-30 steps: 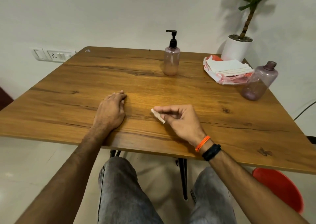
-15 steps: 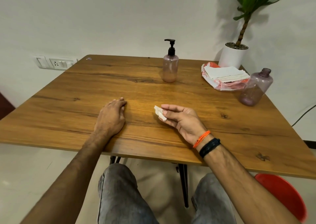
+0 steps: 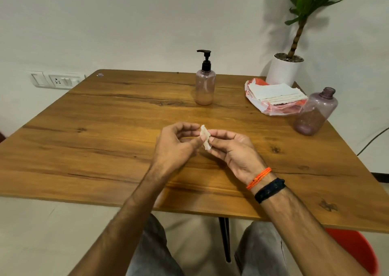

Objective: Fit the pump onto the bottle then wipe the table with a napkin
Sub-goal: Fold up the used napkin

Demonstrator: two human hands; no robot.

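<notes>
A small crumpled white napkin (image 3: pixel 205 136) is held above the middle of the wooden table (image 3: pixel 105 128). My left hand (image 3: pixel 176 145) and my right hand (image 3: pixel 233 151) both pinch it between thumb and fingertips. A pink bottle (image 3: pixel 205 88) with a black pump (image 3: pixel 205 60) fitted on top stands upright at the back of the table. A second pink bottle (image 3: pixel 314 112) without a pump stands at the right edge.
A stack of white napkins (image 3: pixel 275 93) lies on a red and white wrapper at the back right. A white potted plant (image 3: pixel 285 70) stands behind it. A red stool (image 3: pixel 355 250) sits under the table's right side. Wall sockets (image 3: pixel 56 81) are at the left.
My left hand has lifted off the table and come over to the napkin. Both hands now hold the napkin, raised a little above the tabletop.
</notes>
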